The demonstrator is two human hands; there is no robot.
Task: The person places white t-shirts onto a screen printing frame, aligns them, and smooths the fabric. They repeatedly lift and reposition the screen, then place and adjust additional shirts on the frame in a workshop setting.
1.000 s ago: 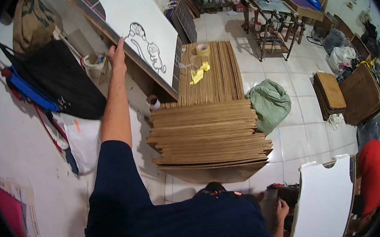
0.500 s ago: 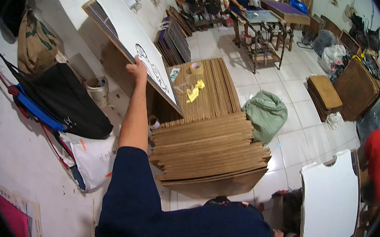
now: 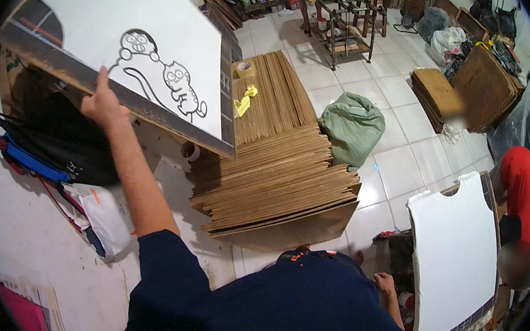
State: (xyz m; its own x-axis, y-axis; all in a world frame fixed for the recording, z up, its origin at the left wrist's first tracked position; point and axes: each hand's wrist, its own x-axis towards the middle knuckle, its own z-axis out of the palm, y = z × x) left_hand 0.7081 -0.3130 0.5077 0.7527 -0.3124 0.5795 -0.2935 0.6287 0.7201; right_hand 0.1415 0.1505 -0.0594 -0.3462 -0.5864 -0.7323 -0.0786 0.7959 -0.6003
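My left hand (image 3: 106, 109) is closed on the lower edge of a dark-faced wooden board (image 3: 70, 70), raised at the upper left. Spread over that board is a white cloth piece (image 3: 175, 35) with a curved cut-out and a black line drawing of cartoon figures. The board tilts, its printed face toward me. Low on the right, my right hand (image 3: 385, 283) hangs beside my body with its fingers curled; nothing shows in it. Near it, a second board (image 3: 491, 187) carries a plain white cloth piece (image 3: 453, 260).
Many thin wooden boards stand packed in a stack (image 3: 270, 172), with a tape roll (image 3: 245, 69) and yellow scrap (image 3: 244, 101) on top. A green sack (image 3: 352, 129) sits beside it. Bags (image 3: 57, 133) lie at left; a person in red (image 3: 524, 190) is at right.
The held board has come up and left, turning its printed face more toward me. My view has shifted, and the person in blue at the far table has left the picture.
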